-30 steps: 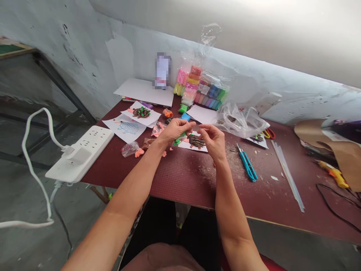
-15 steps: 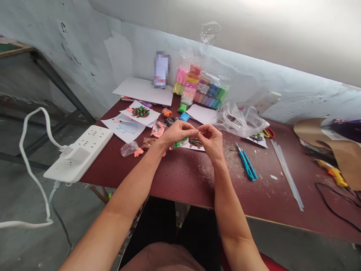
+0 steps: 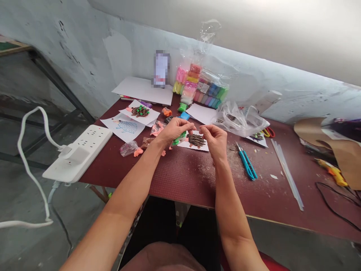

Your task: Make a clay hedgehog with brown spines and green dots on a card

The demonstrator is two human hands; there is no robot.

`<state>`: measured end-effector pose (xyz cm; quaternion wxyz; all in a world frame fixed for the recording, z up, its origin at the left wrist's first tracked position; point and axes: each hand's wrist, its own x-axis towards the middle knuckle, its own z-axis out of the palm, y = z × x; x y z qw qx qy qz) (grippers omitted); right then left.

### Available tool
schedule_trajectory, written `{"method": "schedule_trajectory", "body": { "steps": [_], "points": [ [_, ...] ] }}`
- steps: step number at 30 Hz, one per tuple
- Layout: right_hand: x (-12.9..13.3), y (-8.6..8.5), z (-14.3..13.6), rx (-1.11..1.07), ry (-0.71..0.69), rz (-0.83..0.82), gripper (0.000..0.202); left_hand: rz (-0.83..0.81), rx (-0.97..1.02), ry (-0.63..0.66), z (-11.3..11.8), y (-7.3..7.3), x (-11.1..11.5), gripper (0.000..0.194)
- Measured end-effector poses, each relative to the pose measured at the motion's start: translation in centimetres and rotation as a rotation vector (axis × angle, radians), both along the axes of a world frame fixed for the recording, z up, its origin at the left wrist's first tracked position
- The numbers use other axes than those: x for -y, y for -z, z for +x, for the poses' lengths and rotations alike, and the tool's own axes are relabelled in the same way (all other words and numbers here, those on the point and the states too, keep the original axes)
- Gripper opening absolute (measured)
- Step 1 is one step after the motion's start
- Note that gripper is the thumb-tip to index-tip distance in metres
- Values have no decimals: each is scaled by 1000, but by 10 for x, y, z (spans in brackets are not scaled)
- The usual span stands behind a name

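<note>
My left hand (image 3: 178, 130) hovers over the dark red table (image 3: 180, 169), its thumb and fingertips pinched on something too small to make out. Just to its right, my right hand (image 3: 216, 140) has thumb and index finger close together; whatever lies between them is hidden or tiny. Beneath and between the hands is a white card (image 3: 201, 147) bearing a cluster of brown seed-like pieces (image 3: 196, 140) on pinkish clay. A green clay packet (image 3: 179, 138) lies partly behind my left hand's fingers. Another card holds a brown cluster with green bits (image 3: 140, 110).
Clay packs (image 3: 197, 88) and a phone (image 3: 161, 69) stand by the wall. At left lie a hedgehog drawing (image 3: 126, 126) and a power strip (image 3: 80, 152). Rightward are a plastic bag (image 3: 239, 120), blue cutter (image 3: 247, 162), glue sticks (image 3: 287, 175) and a yellow glue gun (image 3: 335, 174).
My hands have moved apart, with a small gap now between their fingertips. More of the card and brown cluster shows below them.
</note>
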<state>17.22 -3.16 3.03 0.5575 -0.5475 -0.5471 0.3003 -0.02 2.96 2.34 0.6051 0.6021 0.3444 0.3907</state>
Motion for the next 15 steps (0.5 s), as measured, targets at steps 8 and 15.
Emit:
{"method": "schedule_trajectory", "body": {
  "steps": [8,15],
  "points": [
    [2,7,-2,163,-11,46,23,-9,-33,87,5,-1,4,45],
    [4,2,-5,310,37,112,17,57,-48,107,6,4,1,47]
  ]
}}
